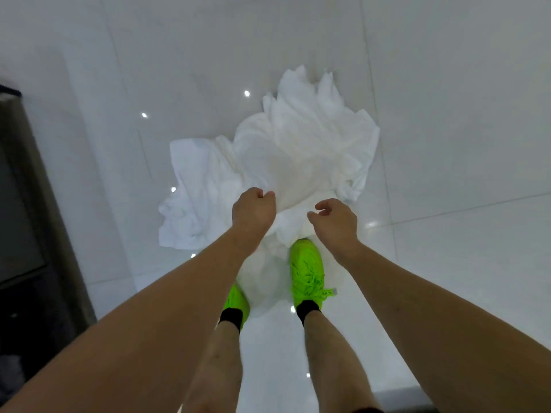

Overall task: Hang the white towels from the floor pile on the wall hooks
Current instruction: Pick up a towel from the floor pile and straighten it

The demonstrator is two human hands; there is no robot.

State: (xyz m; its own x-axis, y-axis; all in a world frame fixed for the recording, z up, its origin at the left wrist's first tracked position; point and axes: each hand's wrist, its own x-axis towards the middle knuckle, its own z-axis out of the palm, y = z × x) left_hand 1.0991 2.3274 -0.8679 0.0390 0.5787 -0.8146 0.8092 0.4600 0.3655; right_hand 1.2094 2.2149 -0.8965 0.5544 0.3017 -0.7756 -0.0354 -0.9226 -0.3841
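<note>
Head view:
Left hand (pixel 253 211): I pinch a fold of the top white towel (pixel 298 162), lifting it.
Right hand (pixel 335 220): fingers loosely curled, grasping nothing, just above the cloth.
Towel pile (pixel 190 204): crumpled on the glossy tile floor (pixel 447 129), against my green sneakers (pixel 307 269).

Bare-armed, bare-legged person wears neon green laced sneakers (pixel 307 272) and black socks (pixel 308 308).

Bright even light, ceiling-lamp glints on glossy floor tiles (pixel 447 144), soft overall blur, wide-angle bending at edges
</note>
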